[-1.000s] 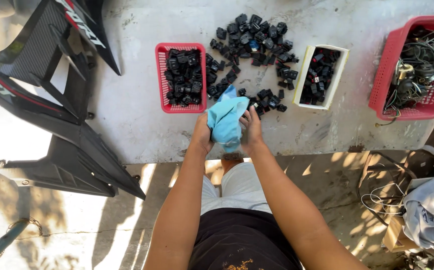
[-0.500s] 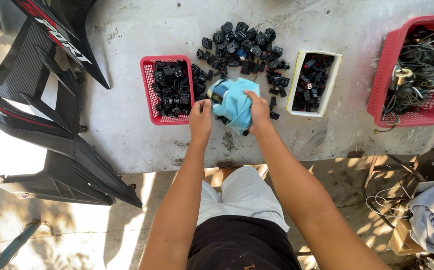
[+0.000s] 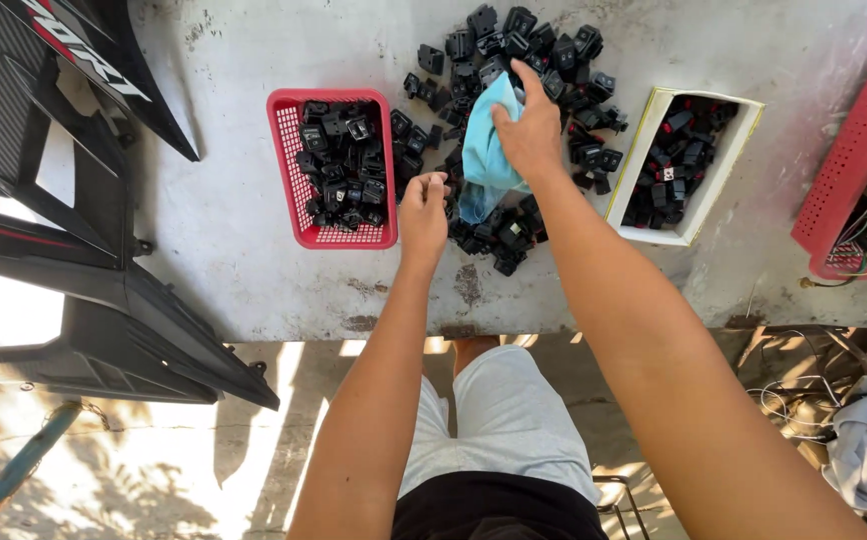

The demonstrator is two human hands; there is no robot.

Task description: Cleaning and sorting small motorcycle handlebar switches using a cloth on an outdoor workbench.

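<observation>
Grey concrete slab; sunlit dirt floor.

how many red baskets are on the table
2. One red basket of black parts sits left of the loose pile; another red basket with wires sits at the right edge, partly cut off.

Blue cloth under right hand; black switches around

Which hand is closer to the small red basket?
Left. The left hand is just beside the small red basket's right edge, while the right hand holds the blue cloth farther right over the loose pile.
</observation>
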